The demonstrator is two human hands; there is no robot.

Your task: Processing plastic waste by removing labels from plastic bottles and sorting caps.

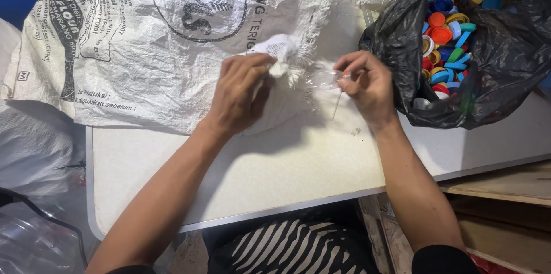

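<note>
Gripping a crumpled white scrap [274, 56] between thumb and fingers, the left hand [238, 93] is clenched over the frayed edge of a big white woven sack [143, 38] that lies spread across the far half of the tabletop [258, 176]. The right hand [370, 84] pinches the end of a small clear plastic bottle [324, 78], which lies between the two hands, just above the tabletop and touching the sack's loose white threads. The two hands are near each other, with the bottle bridging the gap. Just beside the right hand, at the tabletop's right end, sits an open black plastic bag [493, 67] filled with bottle caps [445, 27] in blue, orange, yellow, green and white; the bag's crinkled edge almost touches the right hand's knuckles. The sack carries dark printed marks and overhangs the tabletop's far left corner. Below the near edge of the tabletop a striped black-and-white cloth [287, 245] shows between the forearms. Clear plastic sheeting [34, 153] lies heaped to the left, and bare wooden boards [505, 193] run along the right.
</note>
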